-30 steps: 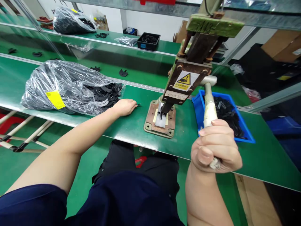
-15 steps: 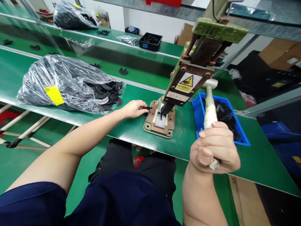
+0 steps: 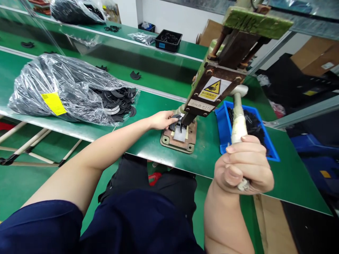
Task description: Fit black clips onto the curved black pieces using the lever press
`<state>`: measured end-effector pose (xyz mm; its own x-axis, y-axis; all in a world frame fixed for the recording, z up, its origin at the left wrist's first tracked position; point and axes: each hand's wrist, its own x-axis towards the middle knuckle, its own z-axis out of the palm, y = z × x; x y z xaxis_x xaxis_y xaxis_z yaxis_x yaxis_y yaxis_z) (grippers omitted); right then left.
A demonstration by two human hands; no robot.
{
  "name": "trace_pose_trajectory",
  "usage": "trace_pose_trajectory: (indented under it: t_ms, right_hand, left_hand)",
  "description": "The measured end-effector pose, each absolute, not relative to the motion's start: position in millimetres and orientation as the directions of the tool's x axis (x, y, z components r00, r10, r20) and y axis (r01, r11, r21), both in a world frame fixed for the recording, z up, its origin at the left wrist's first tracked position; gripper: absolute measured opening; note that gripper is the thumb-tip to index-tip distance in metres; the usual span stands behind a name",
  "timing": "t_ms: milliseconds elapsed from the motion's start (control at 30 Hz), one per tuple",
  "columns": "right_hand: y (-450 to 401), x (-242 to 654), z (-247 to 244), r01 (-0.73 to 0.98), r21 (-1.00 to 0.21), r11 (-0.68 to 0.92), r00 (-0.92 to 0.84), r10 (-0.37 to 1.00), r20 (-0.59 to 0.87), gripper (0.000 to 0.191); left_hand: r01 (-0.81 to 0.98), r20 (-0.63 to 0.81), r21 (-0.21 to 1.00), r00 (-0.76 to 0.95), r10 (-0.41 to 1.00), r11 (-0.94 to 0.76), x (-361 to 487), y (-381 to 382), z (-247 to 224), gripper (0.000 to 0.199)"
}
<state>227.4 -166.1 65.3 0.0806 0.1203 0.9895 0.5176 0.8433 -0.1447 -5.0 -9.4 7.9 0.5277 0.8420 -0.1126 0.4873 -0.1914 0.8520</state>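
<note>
A green and brown hand press (image 3: 206,84) stands on the green table, its ram low over the rusty base plate (image 3: 190,138). My left hand (image 3: 162,120) pinches a black curved part (image 3: 173,121) at the left side of the ram, over the base. My right hand (image 3: 246,165) is wrapped round the press's lever handle (image 3: 238,121), right of the press. A clear bag (image 3: 60,93) with a yellow label lies at the left, black curved parts (image 3: 119,102) showing at its open end.
Right of the press sits a blue bin (image 3: 221,130) with black parts. Behind runs a green strip with scattered black pieces (image 3: 135,75). A black tray (image 3: 168,40) and another filled bag (image 3: 75,12) stand farther back. Cardboard boxes (image 3: 317,58) are at the right.
My left hand has moved right with the black part, from the base's left edge to beside the ram. My right hand keeps hold of the lever handle. The view has shifted slightly.
</note>
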Motion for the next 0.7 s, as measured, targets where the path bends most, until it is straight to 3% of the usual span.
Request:
trace_pose_trajectory:
  t_ms: [233,433,700]
  right_hand:
    - [-157.4,221.1,64.4,0.522,-0.088,0.849,0.154,0.008,0.988,0.048]
    - [-154.6,220.6,64.6,0.480,-0.067,0.875,0.148,-0.005,0.989,0.045]
    - [-151.8,218.0,64.4,0.495,-0.061,0.867,0.192,-0.040,0.981,0.052]
  left_hand:
    - [0.421,-0.141,0.894,0.587,0.797,-0.152,-7.1,-1.3,-2.9,0.027]
    - [0.356,-0.149,0.931,0.573,0.806,-0.081,-5.4,0.2,-9.2,0.030]
    - [0.372,-0.293,0.925,0.569,0.769,0.077,-3.3,5.9,-1.8,0.034]
